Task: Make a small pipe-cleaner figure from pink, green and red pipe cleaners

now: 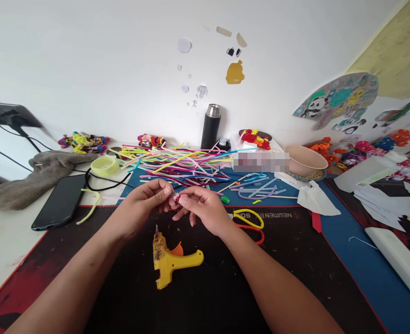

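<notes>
My right hand [207, 208] pinches a small pink and dark red pipe-cleaner piece [176, 198] between thumb and forefinger, its other fingers loosely curled below. Close against it, my left hand [145, 204] has thumb and forefinger pressed together; what sits in that pinch is too small to make out. Just beneath both hands a yellow hot glue gun [170, 260] with an orange trigger lies on the black desk mat [131, 297]. Scissors [257, 220] with yellow and red handles lie beside my right wrist, partly covered by it.
Behind the hands lies a heap of coloured pipe cleaners [187, 162]. A black thermos [211, 127] stands against the wall. At left are a phone [60, 202] and a yellow-green coil [105, 165]; at right, a pink bowl [307, 160], white tissue [318, 199] and a long white object [396, 260].
</notes>
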Available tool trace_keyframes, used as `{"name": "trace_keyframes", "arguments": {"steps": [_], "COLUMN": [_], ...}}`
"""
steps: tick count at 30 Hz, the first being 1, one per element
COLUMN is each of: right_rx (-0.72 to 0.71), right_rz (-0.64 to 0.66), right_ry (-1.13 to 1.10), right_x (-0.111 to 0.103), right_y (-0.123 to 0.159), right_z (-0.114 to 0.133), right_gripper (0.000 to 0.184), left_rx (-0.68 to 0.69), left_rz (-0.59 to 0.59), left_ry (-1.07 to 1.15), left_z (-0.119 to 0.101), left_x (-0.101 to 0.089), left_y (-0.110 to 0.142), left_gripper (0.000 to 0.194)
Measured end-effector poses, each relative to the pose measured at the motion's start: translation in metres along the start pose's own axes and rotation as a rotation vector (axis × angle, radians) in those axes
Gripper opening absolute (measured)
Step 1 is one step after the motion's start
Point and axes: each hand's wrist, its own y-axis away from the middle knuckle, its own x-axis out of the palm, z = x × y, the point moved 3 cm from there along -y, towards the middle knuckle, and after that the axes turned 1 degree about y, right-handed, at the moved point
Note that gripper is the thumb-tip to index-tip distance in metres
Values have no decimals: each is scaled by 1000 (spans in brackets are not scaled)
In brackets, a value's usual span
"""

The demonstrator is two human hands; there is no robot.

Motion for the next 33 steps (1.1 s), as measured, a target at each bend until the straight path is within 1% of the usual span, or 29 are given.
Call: {"name": "trace_keyframes", "arguments": {"steps": [4, 7, 9, 12, 15, 18, 20, 24, 28, 33], "right_rx": [-2, -6, -7, -12, -22, -27, -33, -61, -72, -47], "right_rz": [16, 33, 26, 20, 28, 38, 42, 8, -27, -71], "right_ry": [-16, -20, -12, 3, 17, 28, 38, 47, 44, 52], "right_x": [1, 3, 3, 3, 3, 3, 4, 4, 4, 5], "right_y": [1, 2, 3, 4, 4, 3, 3, 3, 3, 3], "right_z": [1, 3, 5, 7, 7, 6, 5, 3, 3, 4], "right_gripper": [41, 40, 40, 41, 41, 41, 40, 38, 42, 44], "left_rx": [-14, -10, -13, -14, 5, -8, -34, -51, -21, 75], "left_rz": [-58, -121, -126, -73, 6, 80, 97, 83, 87, -35], "left_ry": [-11, -81, -155, -297, -341, -366, -394, -377, -329, -259], "left_z": [1, -1, -3, -4, -7, -12, -17, -22, -19, -19], "left_x": [-4, -6, -6, -6, -8, -9, -9, -5, -2, -3], "left_y": [-1, -1, -1, -1, 1, 4, 7, 9, 9, 10], "left_gripper": [42, 45, 47, 54, 60, 55, 51, 45, 39, 44]}}
